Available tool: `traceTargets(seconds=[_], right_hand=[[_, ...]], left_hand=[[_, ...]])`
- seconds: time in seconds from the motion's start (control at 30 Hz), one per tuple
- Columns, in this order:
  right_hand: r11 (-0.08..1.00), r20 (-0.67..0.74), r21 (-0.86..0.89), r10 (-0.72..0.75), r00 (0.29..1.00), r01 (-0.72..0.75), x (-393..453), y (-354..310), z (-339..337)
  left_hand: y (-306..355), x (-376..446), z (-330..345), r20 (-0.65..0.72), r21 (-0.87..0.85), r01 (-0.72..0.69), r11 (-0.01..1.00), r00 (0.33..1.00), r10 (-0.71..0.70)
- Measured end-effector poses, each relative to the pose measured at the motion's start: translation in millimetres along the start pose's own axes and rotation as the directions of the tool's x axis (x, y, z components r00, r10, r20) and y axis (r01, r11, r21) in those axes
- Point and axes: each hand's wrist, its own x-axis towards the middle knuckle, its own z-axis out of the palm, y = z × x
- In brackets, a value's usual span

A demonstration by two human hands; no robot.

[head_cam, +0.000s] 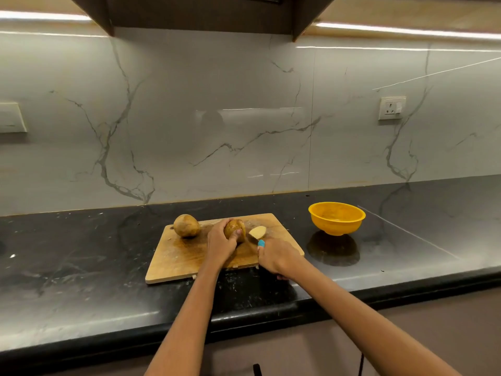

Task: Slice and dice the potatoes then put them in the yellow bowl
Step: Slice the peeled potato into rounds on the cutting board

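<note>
The left hand [221,244] is gripping the firm, round potato [234,229], likely to roll; the right hand [273,257] is clutching the knife [260,243]

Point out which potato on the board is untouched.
The whole potato at the cutting board's far left corner. The other potato is gripped by the left hand, with a cut slice beside it.

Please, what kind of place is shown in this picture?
Most likely a home kitchen. A black counter runs along a marble-look wall with a wall socket, and potatoes lie on a wooden cutting board next to a yellow bowl.
</note>
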Motion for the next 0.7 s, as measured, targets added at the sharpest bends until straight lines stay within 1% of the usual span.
traceTargets(seconds=[0.07, 0.13, 0.2, 0.27, 0.43, 0.53, 0.7], right_hand=[[0.997, -0.056, 0.077, 0.031, 0.998, -0.027, 4, 2, 5], [0.986, -0.082, 0.164, 0.051, 0.995, -0.037, 7, 0, 3], [0.978, -0.100, 0.211, 0.023, 0.995, -0.002, 9, -4, -3], [0.965, -0.088, 0.259, -0.008, 0.996, 0.030, 7, -8, -10], [0.967, -0.066, 0.244, -0.065, 0.996, 0.080, 2, -17, -18], [0.964, -0.022, 0.259, -0.061, 0.998, 0.065, 0, -18, -18], [0.963, 0.011, 0.265, -0.048, 0.999, 0.043, -2, -20, -21]], left_hand=[[1, -1, 0, 0.003, -0.005, -0.002, 1.000, 1.000, 0.002], [1, -2, 0, 0.004, -0.007, -0.010, 1.000, 1.000, 0.010], [1, -1, 0, -0.008, -0.007, -0.035, 0.999, 0.999, 0.035], [1, -1, 0, -0.024, -0.007, -0.049, 0.999, 0.999, 0.048], [1, -2, 0, -0.040, 0.001, -0.071, 0.997, 0.997, 0.071], [1, -2, 0, -0.030, 0.000, -0.075, 0.997, 0.997, 0.075], [-1, -1, 0, -0.028, 0.015, -0.073, 0.997, 0.997, 0.073]])
